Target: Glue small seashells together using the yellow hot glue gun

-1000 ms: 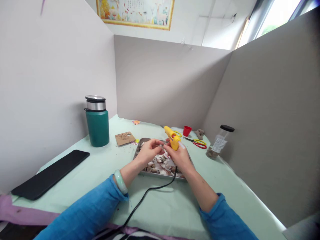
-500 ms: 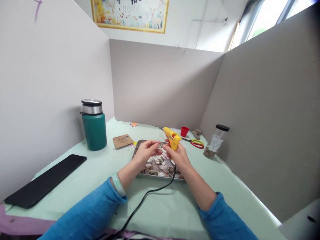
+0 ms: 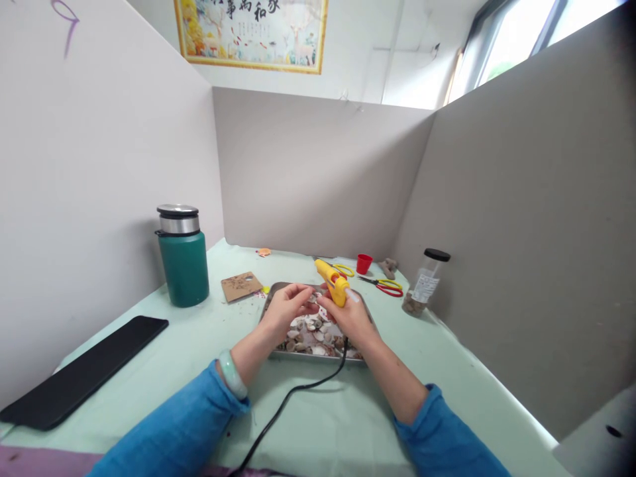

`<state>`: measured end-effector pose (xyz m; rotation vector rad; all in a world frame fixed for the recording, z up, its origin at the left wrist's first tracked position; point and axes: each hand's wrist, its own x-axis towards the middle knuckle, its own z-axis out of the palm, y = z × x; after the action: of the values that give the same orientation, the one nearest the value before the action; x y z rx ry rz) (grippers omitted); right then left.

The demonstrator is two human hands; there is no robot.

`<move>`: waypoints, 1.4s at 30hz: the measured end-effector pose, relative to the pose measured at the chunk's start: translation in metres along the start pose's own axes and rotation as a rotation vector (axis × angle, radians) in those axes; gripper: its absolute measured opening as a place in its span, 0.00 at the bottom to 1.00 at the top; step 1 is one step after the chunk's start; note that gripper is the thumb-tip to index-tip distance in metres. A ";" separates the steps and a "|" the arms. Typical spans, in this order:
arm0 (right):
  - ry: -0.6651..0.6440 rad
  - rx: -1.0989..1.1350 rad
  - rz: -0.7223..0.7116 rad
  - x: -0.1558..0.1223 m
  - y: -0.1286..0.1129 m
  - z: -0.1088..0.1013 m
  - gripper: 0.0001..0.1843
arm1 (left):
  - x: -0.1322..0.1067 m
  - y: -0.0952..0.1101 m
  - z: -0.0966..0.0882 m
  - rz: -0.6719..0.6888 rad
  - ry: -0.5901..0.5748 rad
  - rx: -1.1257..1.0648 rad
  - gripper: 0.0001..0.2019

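Note:
My right hand (image 3: 350,319) is wrapped round a yellow hot glue gun (image 3: 332,281), whose clear glue stick pokes out at the back. A black cord runs from it toward the table's near edge. Beside it, my left hand (image 3: 288,310) pinches a small pale shell (image 3: 315,298) between its fingertips. The right thumb and fingers come close to that shell; whether they touch it I cannot tell. Both hands are above a metal tray (image 3: 318,358) of loose shells (image 3: 315,328). The gun's nozzle points away from me.
On the left stand a green flask (image 3: 183,268) and a long black pad (image 3: 89,371). A brown card (image 3: 242,287) lies behind the tray's left corner. Toward the right are red-and-yellow scissors (image 3: 390,287), a red cup (image 3: 364,264) and a jar (image 3: 424,285). Grey partitions (image 3: 322,172) enclose the table.
The hands stay close together over the tray. The glue gun has turned slightly, so its glue stick shows more clearly. The whole view has shifted a little.

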<state>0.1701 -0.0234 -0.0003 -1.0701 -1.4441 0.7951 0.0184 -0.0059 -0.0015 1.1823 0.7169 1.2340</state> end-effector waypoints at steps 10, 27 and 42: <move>0.031 0.003 -0.014 -0.002 -0.002 -0.002 0.21 | 0.000 -0.001 0.000 -0.047 -0.019 0.029 0.15; 0.101 -0.031 -0.068 0.006 0.019 0.003 0.20 | -0.006 0.006 0.012 -0.017 0.030 0.083 0.12; 0.051 0.005 -0.040 0.002 0.008 0.002 0.19 | -0.008 0.007 0.014 0.101 0.004 0.178 0.10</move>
<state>0.1693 -0.0183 -0.0076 -1.0474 -1.4154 0.7374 0.0269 -0.0177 0.0078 1.3763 0.7906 1.2762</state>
